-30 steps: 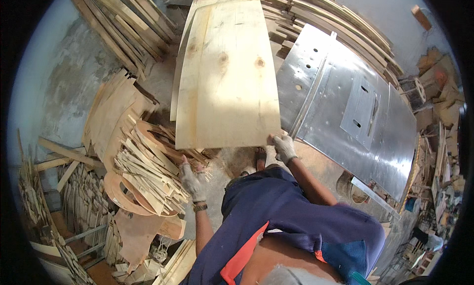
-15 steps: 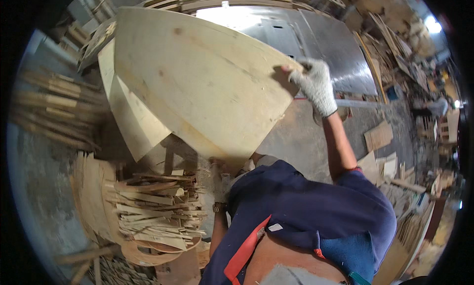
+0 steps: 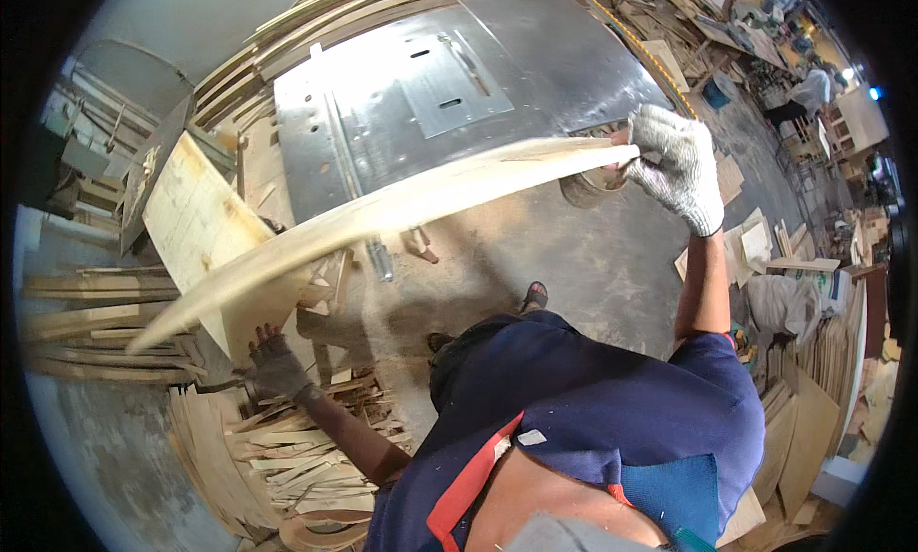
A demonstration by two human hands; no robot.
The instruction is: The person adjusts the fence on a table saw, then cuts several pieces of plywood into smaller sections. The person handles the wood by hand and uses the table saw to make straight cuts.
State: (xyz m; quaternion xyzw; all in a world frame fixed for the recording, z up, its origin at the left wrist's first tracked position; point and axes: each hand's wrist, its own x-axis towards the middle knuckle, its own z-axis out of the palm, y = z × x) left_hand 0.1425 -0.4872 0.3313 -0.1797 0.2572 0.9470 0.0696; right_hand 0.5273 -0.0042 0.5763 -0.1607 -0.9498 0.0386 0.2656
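Note:
A large thin plywood sheet (image 3: 402, 208) is tilted so that I see it almost edge-on, bowing from lower left to upper right. My right hand (image 3: 674, 165), in a white knit glove, grips its upper right end at arm's length. My left hand (image 3: 275, 361), in a dark glove, holds the low left side from underneath, where a second pale board (image 3: 196, 227) stands on edge against it. Which of the two boards the left fingers touch is hard to tell.
A shiny metal saw table (image 3: 449, 83) lies beyond the sheet. A heap of curved wood offcuts (image 3: 277, 447) sits by my left arm, with stacked planks (image 3: 86, 313) further left. Sawdust covers the floor (image 3: 555, 255). Boards lean at the right (image 3: 813, 418); a person (image 3: 813, 88) works far off.
The sheet has swung from facing me broadside to nearly edge-on. My right hand has moved right and stays high on its end; my left hand now shows beneath the low side.

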